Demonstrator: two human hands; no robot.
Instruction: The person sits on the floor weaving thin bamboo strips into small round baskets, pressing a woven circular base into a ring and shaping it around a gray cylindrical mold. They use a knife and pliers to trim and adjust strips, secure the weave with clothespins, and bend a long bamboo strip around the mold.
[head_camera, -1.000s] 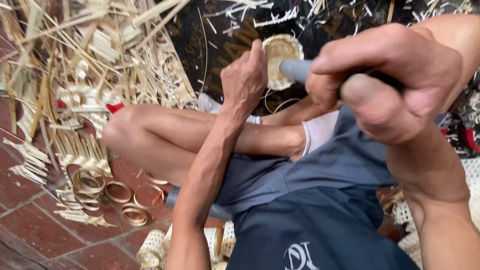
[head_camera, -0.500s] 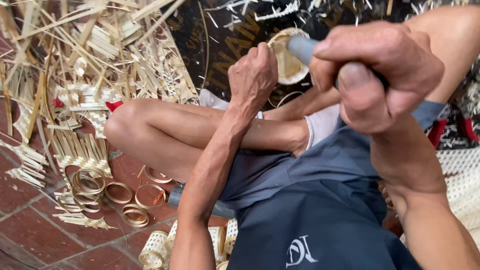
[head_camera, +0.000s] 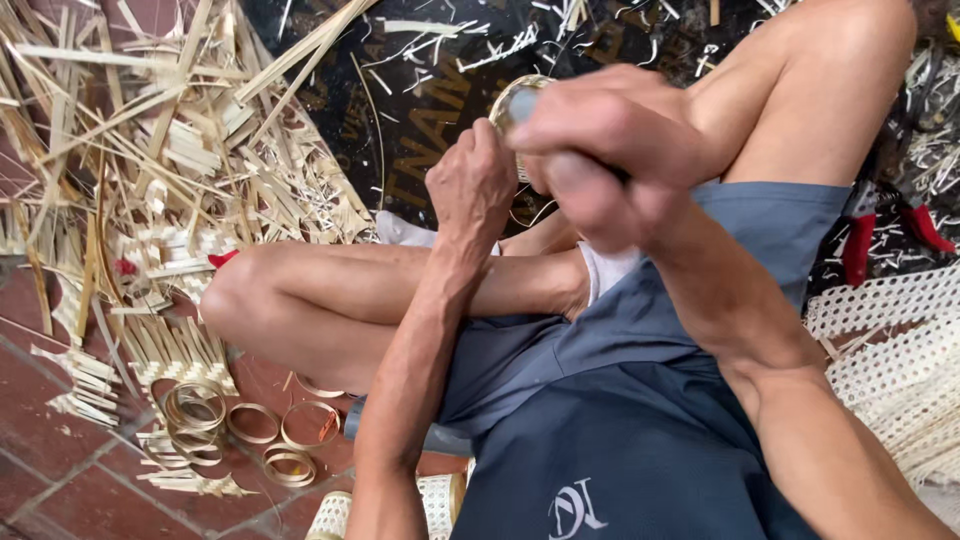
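My left hand (head_camera: 470, 190) grips a small round woven bamboo piece (head_camera: 503, 105), mostly hidden behind my fingers, above my crossed legs. My right hand (head_camera: 600, 150) is closed around a grey-handled tool (head_camera: 520, 100), whose end shows at the piece's rim. The tool's tip is hidden. Both hands are close together in front of my right knee.
A heap of split bamboo strips (head_camera: 150, 150) lies on the left. Several bamboo rings (head_camera: 250, 425) rest on the red tile floor. A dark printed mat (head_camera: 420, 70) lies ahead. Woven white mesh (head_camera: 890, 350) and red-handled pliers (head_camera: 880, 225) sit on the right.
Both hands moved with the woven piece and tool; the right hand now covers more of the piece. The camera view has shifted so my knee shows at upper right.
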